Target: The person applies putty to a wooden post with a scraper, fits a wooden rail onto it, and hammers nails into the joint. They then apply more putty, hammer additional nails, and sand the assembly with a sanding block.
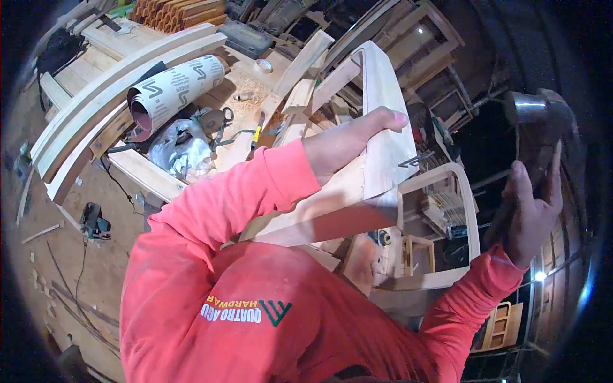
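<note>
My left hand (pixel 354 140) is closed around a curved pale wooden frame piece (pixel 386 83), thumb over its top face. The piece slants across in front of my chest. Close to that hand, thin dark pointed pieces (pixel 416 159), perhaps nails, stick out at the wood's edge. Raised on the right, my right hand (pixel 535 214) grips a hammer (pixel 530 110) with a shiny cylindrical metal face. Its handle is mostly lost in shadow. The hammer is apart from the wood. Below lies a rounded wooden frame (pixel 471 210).
On the bench to the left are a sandpaper roll (pixel 179 86), a plastic bag (pixel 182 150), a yellow utility knife (pixel 258 127) and a tape roll (pixel 263 66). Curved wooden strips (pixel 121 89) lie beyond. A green power tool (pixel 94 220) rests on the floor.
</note>
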A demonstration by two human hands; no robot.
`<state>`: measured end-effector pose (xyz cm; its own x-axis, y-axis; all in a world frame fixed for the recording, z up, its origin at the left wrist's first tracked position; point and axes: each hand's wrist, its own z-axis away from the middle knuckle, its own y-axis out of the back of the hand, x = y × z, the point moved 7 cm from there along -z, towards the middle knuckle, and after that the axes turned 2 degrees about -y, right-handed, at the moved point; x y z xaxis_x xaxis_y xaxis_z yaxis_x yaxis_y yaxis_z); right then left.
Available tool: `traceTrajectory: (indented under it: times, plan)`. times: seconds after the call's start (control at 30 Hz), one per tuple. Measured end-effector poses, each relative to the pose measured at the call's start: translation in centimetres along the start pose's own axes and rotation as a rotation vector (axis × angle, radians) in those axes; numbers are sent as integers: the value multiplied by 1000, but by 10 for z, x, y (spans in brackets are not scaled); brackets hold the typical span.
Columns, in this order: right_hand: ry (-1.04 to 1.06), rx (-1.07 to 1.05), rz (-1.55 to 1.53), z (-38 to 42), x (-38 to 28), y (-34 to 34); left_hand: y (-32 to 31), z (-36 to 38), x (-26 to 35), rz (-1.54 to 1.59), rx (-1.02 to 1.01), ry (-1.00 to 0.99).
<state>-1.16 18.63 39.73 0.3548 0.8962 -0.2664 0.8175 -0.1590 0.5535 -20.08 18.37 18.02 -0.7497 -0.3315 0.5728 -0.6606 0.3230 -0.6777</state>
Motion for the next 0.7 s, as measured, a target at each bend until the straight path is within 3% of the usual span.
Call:
traceTrajectory:
  times: [0.07,0.17,0.27,0.3,0.37,0.47,0.53,0.6,0.63,0.7]
  plan:
    - [27,53,-72,-2,-7,5,-4,2,1,21,-24,21]
    - [86,-53,95,2,-22,-6,3,-2,-3,-7,10,7]
    - [599,-401,371,17,-55,-36,3,-5,-7,37,-22,16]
    - [535,-362,312,16,-58,-35,1,-6,-6,43,-16,51]
    - [188,-37,115,0,-48,-6,-4,0,-8,63,10,123]
    - [146,135,-123,-26,-45,32,-12,4,2,36,76,59]
    - [35,331,-73,-18,-46,37,-7,3,2,-14,83,49]
    - [332,-195,97,0,-50,-9,-13,7,4,27,31,23]
    - [641,-521,181,20,-54,-37,-14,9,6,45,11,11]
    - [451,-233,263,4,-48,-15,1,3,-2,-38,7,46]
